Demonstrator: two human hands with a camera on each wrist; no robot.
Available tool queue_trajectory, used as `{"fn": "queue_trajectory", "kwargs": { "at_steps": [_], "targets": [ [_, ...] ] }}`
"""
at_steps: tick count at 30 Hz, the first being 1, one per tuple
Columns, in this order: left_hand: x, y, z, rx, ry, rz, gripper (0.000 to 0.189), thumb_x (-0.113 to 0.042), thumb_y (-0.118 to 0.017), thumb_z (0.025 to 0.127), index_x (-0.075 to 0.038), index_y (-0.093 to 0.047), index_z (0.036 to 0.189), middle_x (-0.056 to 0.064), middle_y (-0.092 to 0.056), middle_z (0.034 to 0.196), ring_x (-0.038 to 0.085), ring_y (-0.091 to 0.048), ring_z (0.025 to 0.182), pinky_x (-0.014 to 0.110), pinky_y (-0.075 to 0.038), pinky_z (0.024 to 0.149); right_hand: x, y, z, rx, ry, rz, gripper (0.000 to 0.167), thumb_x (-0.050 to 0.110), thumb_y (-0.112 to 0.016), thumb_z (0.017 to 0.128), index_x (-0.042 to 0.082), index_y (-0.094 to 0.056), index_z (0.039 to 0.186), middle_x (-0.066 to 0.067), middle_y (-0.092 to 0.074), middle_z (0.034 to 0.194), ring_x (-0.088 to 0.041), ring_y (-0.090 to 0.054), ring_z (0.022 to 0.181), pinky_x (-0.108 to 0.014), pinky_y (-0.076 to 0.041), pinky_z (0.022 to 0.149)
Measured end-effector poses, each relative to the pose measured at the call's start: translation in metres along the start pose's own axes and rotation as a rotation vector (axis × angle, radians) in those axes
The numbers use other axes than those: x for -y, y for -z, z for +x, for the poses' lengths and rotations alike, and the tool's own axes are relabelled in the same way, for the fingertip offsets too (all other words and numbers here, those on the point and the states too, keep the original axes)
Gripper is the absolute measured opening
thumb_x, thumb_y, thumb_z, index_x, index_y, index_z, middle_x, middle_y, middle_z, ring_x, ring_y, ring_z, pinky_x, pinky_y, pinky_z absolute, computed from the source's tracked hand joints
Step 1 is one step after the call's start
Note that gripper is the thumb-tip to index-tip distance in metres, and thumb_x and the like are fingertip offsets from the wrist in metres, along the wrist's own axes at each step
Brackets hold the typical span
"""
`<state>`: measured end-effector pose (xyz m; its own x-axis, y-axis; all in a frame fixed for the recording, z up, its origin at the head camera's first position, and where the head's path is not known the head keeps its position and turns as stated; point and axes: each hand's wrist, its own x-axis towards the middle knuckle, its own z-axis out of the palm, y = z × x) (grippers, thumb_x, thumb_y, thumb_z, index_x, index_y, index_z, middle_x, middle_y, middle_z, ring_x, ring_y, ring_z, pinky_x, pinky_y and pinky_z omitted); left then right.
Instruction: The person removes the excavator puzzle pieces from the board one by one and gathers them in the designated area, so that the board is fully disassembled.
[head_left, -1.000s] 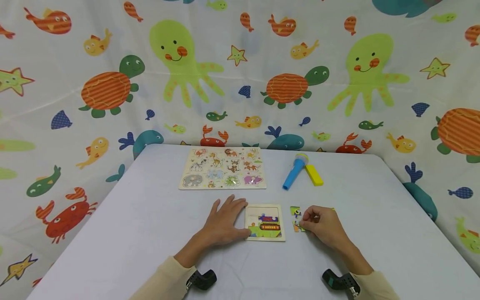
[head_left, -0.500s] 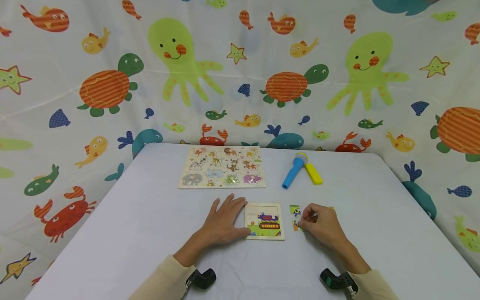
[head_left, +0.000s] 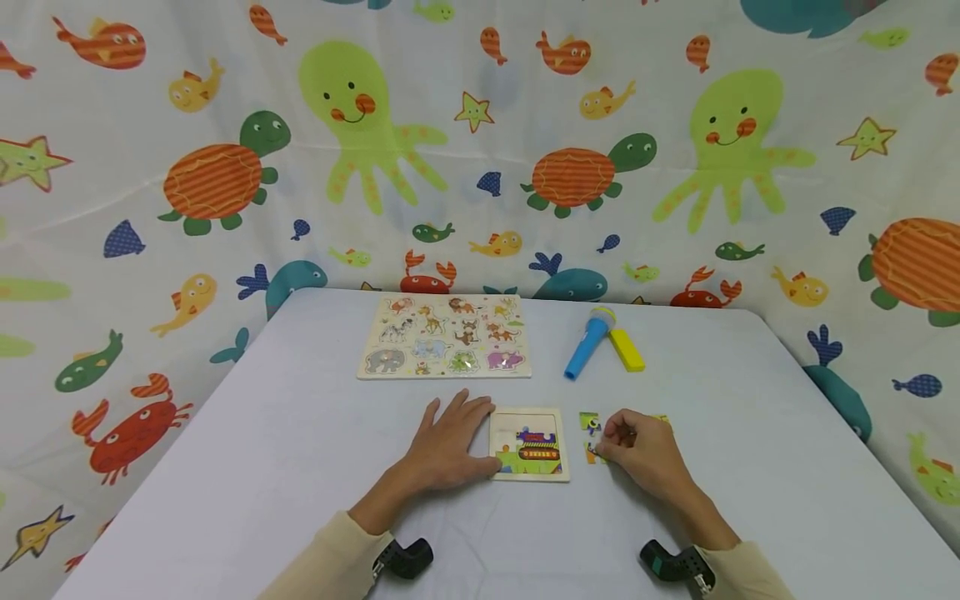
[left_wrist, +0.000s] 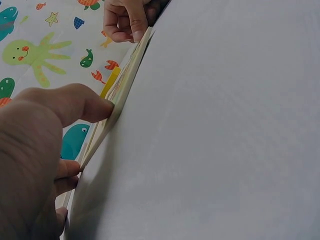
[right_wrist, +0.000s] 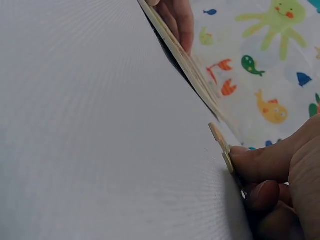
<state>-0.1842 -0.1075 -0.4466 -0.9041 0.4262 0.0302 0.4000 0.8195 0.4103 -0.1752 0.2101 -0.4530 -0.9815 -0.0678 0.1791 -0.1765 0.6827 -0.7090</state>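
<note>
Head view: square pale-wood tray (head_left: 507, 423) on the smooth white counter (head_left: 300, 475), part-filled with a jigsaw vehicle on tracks. Left hand (head_left: 444, 446) lies spread against its left edge; right hand (head_left: 649, 454) is curled over loose pieces (head_left: 589, 422) just beside it. Blue mic (head_left: 587, 350) and boxy yellow block (head_left: 627, 350) further back.

Left wrist view: thumb (left_wrist: 90, 104) on the tray's thin rim.

Right wrist view: thumb and finger pinch a thin, notched piece (right_wrist: 216, 133).

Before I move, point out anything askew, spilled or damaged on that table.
Nothing looks spilled or damaged. The blue toy microphone and yellow block lie slanted; loose jigsaw pieces beside the unfinished puzzle tray seem ordinary mid-puzzle.
</note>
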Motion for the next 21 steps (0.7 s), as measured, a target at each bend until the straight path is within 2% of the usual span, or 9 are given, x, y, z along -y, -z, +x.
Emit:
{"fn": "queue_trajectory", "kwargs": {
  "at_steps": [4,10,12,21],
  "targets": [
    [-0.001,0.001,-0.001,-0.001,0.000,-0.007,0.083,-0.052,-0.067,0.083,-0.017,-0.044,0.153,0.002,-0.040,0.161,0.031,-0.020,0.155,0.063,-0.006,0.121,-0.001,0.000,0.000,-0.015,-0.014,0.044,0.019,0.007,-0.083,0.081,0.009,-0.065,0.085,-0.001,-0.060,0.073,-0.014,-0.054,0.065,-0.023,-0.046,0.056],
    [-0.001,0.000,-0.003,0.009,0.004,-0.013,0.082,-0.052,-0.068,0.083,-0.016,-0.044,0.153,0.003,-0.040,0.160,0.031,-0.019,0.155,0.063,-0.006,0.122,-0.002,0.001,-0.002,-0.025,-0.115,0.217,0.011,0.009,-0.074,0.091,0.002,-0.066,0.092,-0.010,-0.062,0.083,-0.015,-0.056,0.055,-0.027,-0.051,0.050],
    [-0.001,-0.001,-0.003,0.015,0.004,-0.008,0.083,-0.053,-0.067,0.083,-0.017,-0.043,0.154,0.002,-0.040,0.161,0.030,-0.019,0.155,0.062,-0.005,0.122,-0.001,0.002,-0.002,-0.024,-0.132,0.241,0.012,0.011,-0.073,0.092,0.002,-0.066,0.094,-0.011,-0.062,0.085,-0.016,-0.056,0.055,-0.027,-0.050,0.051],
    [0.001,0.000,-0.002,-0.003,-0.005,-0.008,0.080,-0.051,-0.066,0.085,-0.017,-0.043,0.154,0.002,-0.040,0.161,0.031,-0.019,0.155,0.062,-0.006,0.122,0.017,0.012,0.004,-0.030,-0.090,0.323,0.014,0.016,-0.067,0.099,0.002,-0.063,0.100,-0.019,-0.062,0.091,-0.024,-0.053,0.050,-0.028,-0.046,0.046]
  ]
}}
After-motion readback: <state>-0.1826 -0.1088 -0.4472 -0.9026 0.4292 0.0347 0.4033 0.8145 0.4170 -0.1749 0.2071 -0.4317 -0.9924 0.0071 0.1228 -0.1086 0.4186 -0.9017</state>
